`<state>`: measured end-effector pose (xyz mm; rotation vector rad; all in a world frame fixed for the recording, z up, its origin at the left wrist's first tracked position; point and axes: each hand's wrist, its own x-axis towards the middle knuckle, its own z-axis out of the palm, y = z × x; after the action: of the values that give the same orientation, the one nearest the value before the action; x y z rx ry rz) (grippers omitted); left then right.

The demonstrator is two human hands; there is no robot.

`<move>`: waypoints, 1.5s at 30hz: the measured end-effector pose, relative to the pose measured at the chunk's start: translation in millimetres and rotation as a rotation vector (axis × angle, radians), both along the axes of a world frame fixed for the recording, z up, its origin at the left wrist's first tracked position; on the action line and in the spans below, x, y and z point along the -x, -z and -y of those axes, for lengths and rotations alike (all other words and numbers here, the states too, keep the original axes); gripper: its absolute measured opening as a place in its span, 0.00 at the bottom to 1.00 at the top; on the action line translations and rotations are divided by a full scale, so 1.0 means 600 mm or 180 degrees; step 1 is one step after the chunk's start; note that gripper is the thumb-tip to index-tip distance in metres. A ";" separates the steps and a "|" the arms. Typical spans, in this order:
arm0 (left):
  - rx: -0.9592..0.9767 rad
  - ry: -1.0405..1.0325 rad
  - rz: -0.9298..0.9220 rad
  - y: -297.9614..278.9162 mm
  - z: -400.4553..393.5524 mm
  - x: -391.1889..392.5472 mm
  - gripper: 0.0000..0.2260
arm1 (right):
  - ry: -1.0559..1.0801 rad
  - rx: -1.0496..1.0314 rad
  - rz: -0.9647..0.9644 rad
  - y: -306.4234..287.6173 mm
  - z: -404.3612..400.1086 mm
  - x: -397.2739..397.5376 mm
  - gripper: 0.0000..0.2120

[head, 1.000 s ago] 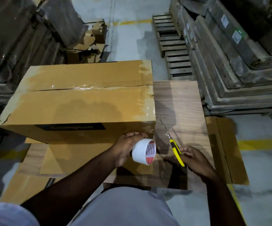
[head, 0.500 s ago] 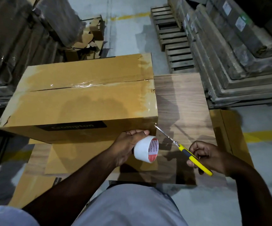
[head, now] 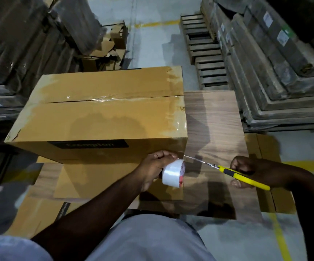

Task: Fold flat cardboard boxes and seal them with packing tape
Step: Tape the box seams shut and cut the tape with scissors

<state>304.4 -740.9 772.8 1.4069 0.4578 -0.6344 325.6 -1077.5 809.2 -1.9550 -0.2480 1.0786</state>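
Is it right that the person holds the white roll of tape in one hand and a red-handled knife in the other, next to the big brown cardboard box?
Not quite. The head view shows the knife handle is yellow, not red. The left hand holds the white roll of tape, the right hand grips the yellow-handled knife, beside the big brown cardboard box.

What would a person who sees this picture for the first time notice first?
The big brown cardboard box fills the middle, its top seam covered with shiny clear tape, on a wooden table. At its near right corner, the left hand holds a white tape roll. The right hand grips a yellow cutter with its blade pointing toward the roll.
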 end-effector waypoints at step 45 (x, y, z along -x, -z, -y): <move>0.0061 -0.0100 0.0046 -0.016 -0.006 0.014 0.10 | -0.0129 0.0225 0.0103 -0.008 -0.083 -0.093 0.15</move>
<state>295.7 -737.5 782.2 1.3828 0.4605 -0.6016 381.4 -1027.9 813.8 -2.0395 -0.2713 1.0959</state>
